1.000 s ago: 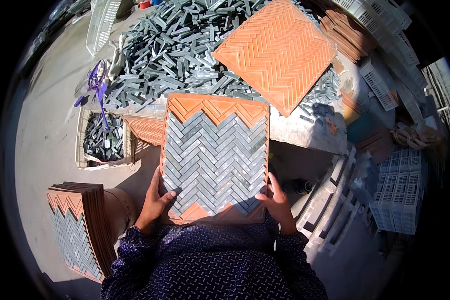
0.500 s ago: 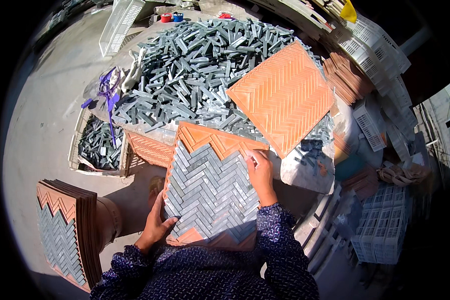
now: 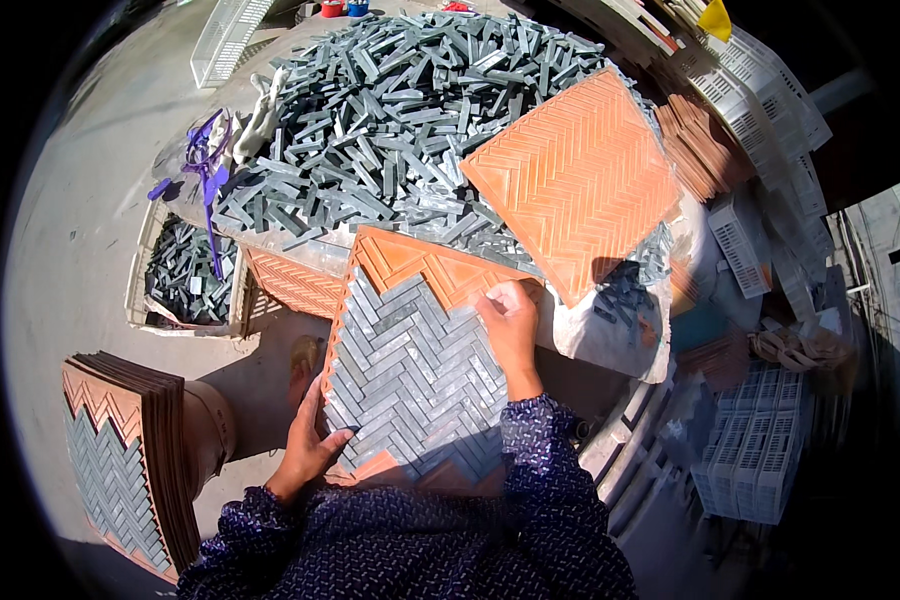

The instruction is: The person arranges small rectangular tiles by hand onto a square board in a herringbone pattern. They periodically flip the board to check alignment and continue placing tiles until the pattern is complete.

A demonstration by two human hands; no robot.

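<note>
An orange tray [image 3: 382, 256] with herringbone slots lies tilted in front of my body. Grey stone strips [image 3: 415, 375] fill most of it, while zigzag slots along its far edge hold none. My left hand [image 3: 310, 450] grips the tray's near left edge, thumb on top of the strips. At the far right of the pattern my right hand [image 3: 511, 325] has its fingers curled and pinched together against the border of the strips. Whatever is between those fingertips is hidden.
A large heap of loose strips [image 3: 400, 120] covers the table, with an orange tray [image 3: 575, 185] on its right side. A crate of strips [image 3: 192, 275] and a stack of filled trays [image 3: 130, 450] stand left. White crates [image 3: 755, 440] stand right. Purple scissors [image 3: 210, 165] lie by white gloves [image 3: 260, 118].
The whole view has shifted slightly, so the scene sits higher. My right hand has slid a little left along the strips and its fingers are curled more tightly. My left hand keeps its grip.
</note>
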